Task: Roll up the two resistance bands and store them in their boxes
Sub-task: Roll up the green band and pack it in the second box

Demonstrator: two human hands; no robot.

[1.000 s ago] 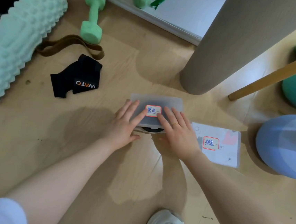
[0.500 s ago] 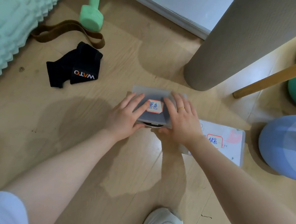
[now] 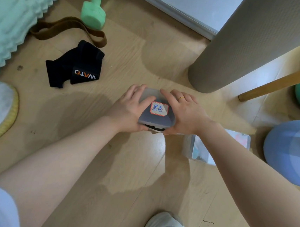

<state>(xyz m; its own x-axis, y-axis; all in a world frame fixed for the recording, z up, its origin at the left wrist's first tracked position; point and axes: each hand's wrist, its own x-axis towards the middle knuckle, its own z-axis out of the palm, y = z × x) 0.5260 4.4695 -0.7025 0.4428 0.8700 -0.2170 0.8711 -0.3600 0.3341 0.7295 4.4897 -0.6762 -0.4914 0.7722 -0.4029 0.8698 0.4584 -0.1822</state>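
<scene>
While gripped by both hands, box (image 3: 156, 116) crosswise.

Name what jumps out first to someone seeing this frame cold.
Dead centre, the left hand and right hand grip a translucent grey box with a red-bordered label, something dark showing under its near edge. Far left, a big mint knobbly foam roller fills the corner, with a black WATO wrap on the floor beside it. A second labelled box lies under the right forearm.
</scene>
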